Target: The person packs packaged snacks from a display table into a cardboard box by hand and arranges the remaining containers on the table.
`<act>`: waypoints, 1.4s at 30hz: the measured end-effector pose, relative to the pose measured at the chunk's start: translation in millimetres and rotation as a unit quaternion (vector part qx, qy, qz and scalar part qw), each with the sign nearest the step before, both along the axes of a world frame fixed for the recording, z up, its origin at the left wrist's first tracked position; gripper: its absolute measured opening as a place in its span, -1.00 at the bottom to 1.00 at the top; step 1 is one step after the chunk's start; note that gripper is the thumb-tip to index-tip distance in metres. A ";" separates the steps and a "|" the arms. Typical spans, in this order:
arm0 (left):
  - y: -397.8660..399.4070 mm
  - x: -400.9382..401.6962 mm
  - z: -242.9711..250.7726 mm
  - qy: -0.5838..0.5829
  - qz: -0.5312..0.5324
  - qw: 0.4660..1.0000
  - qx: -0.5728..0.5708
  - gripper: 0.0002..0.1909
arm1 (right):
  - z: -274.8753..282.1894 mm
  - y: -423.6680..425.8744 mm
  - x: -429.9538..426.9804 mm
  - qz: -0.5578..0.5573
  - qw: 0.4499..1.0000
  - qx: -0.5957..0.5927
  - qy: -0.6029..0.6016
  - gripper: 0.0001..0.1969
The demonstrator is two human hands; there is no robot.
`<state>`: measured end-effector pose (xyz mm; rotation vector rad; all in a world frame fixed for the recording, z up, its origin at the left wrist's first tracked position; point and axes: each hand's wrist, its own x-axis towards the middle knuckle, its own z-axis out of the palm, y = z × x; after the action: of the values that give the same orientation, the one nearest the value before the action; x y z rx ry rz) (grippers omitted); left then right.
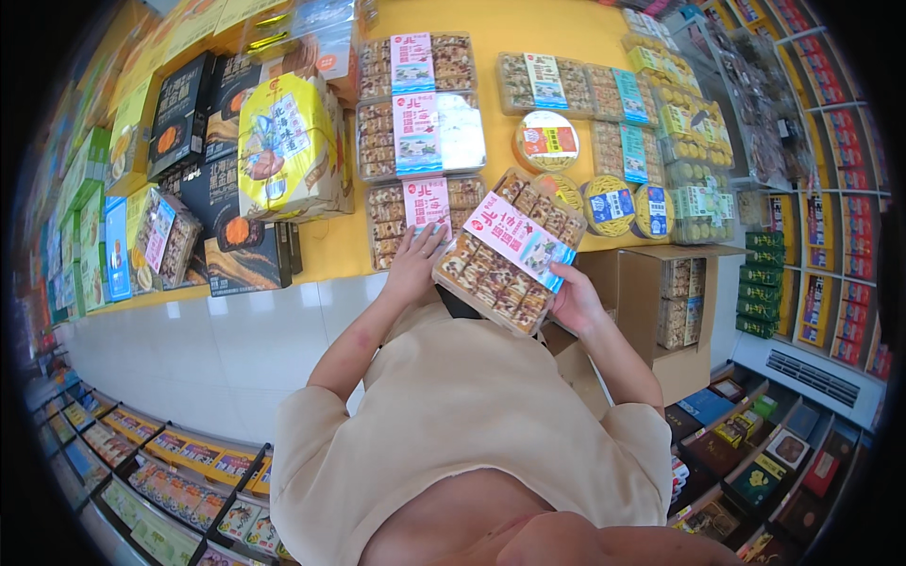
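Observation:
My right hand (577, 300) grips a clear plastic box of nougat-like pastry bars (511, 255) by its lower right side. The box is tilted, and a pink and blue paper band wraps its middle. My left hand (417, 258) rests with fingers spread on a similar pastry box (391, 225) at the table's front edge. Behind that one, two more such boxes, the middle box (379, 138) and the far box (453, 62), lie in a row on the yellow table cover (488, 21). The held box partly hides a round yellow-lidded tub (559, 189).
An open cardboard carton (679, 371) with more pastry boxes (683, 311) stands at the right. Left on the table are black gift boxes (248, 258) and a yellow gift package (283, 141). Round tubs (610, 205) sit to the right. Stocked shelves (821, 177) line the right side.

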<state>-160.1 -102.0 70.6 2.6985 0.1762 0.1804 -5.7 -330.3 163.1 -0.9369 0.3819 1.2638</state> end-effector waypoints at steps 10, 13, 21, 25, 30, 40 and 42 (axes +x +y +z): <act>15.9 -36.3 30.0 -0.085 0.283 0.612 -0.734 -0.52 | -39.3 64.0 -61.7 -0.066 0.996 0.051 -0.026 -0.61; 9.2 -15.8 30.3 -0.130 0.261 0.674 -0.679 -0.45 | -53.0 86.5 -76.3 -0.016 0.999 0.042 -0.001 -0.60; 62.6 -35.0 -5.5 -0.112 0.317 0.794 -0.506 -0.40 | -44.1 64.4 -34.0 0.290 0.928 -0.058 -0.227 -0.70; 62.3 -39.2 0.4 0.004 0.309 0.939 -0.150 -0.41 | -69.2 70.9 -10.3 0.159 0.826 -0.173 -0.512 -0.61; 42.5 -28.2 17.3 -0.093 0.375 0.768 -0.511 -0.47 | -125.8 88.9 -8.7 0.066 0.943 -0.060 -0.320 -0.42; 45.5 -27.8 6.6 -0.032 0.374 0.704 -0.603 -0.63 | -118.5 98.3 -11.7 0.051 0.949 -0.011 -0.309 -0.49; 44.7 -30.0 1.4 -0.042 0.374 0.700 -0.607 -0.64 | -120.8 99.1 -10.2 0.052 0.940 -0.013 -0.337 -0.49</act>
<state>-190.1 -57.3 72.0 1.1599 0.9697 0.2825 -15.9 -231.2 42.3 -1.3560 -0.1948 0.9544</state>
